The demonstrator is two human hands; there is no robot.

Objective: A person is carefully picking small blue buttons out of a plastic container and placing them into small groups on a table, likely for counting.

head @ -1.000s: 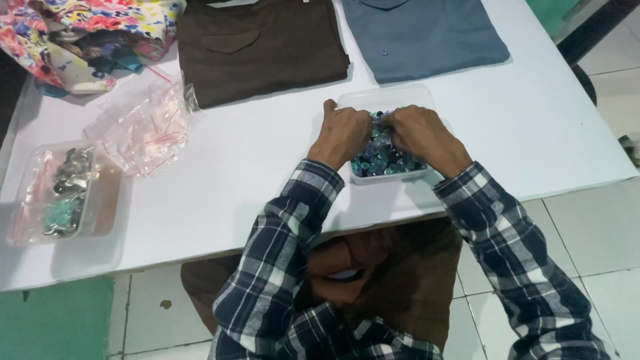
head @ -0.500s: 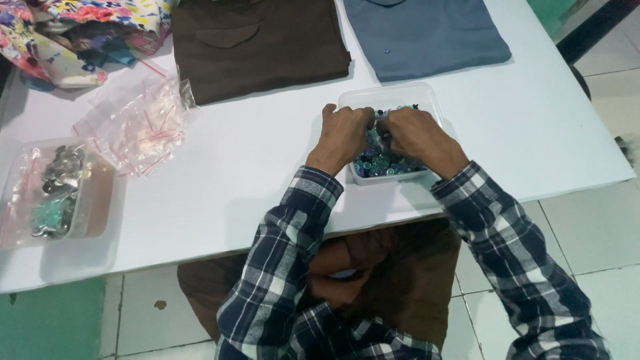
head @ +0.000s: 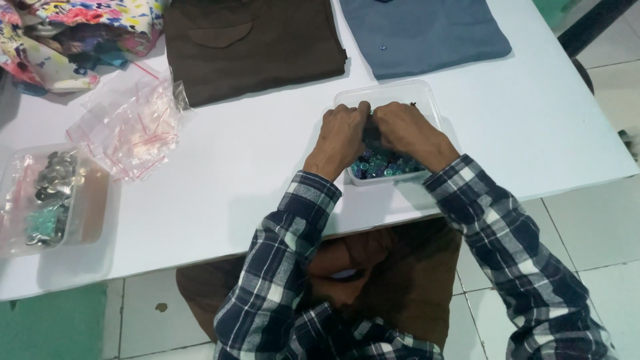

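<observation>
A: Hands first, where are they?
B: Both inside the clear plastic tray (head: 427, 100), near the table's (head: 253, 180) front edge. Left hand (head: 341, 130) and right hand (head: 403, 128) sit knuckle to knuckle, fingers curled down into the beads (head: 381, 167).

A: Holding anything?
B: Can't tell. Fingertips are tucked under and pressed together at the tray's far side, so whatever's pinched btwn them is hidden. Curled, not spread, that's all that shows.

A: Beads, what kind?
B: Small, round, blue-green and dark, heaped in the tray's near half, just below the wrists.

A: Sleeves?
B: Plaid, navy and white, both arms.

A: What else is on the table?
B: Brown shirt (head: 253, 47) laid flat beyond the tray to the left, blue-grey shirt (head: 420, 33) beyond it to the right, the two side by side. Pile of small clear zip bags (head: 133, 127) w/ red strips, left of centre. Second clear tray (head: 87, 200) at far left w/ silvery and teal bits in it. Flowery cloth (head: 73, 33) bunched in the top left corner. All well apart from the hands.
</observation>
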